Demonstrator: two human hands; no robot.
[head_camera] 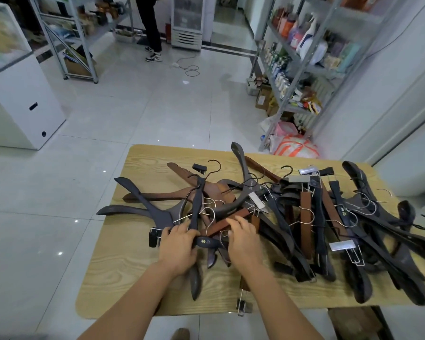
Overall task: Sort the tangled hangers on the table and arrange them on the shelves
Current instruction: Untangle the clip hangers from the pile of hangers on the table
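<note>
While left hand [179, 244] grips dark hanger [206, 243] and right hand [244, 238] clasps brown hanger [220, 226], snagged hooks [212, 212] may drag pile [304, 212]

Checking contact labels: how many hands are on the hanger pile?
2. Left hand grips a dark hanger at the pile's near-left edge; right hand lies on a brown hanger beside it. No others visible.
</note>
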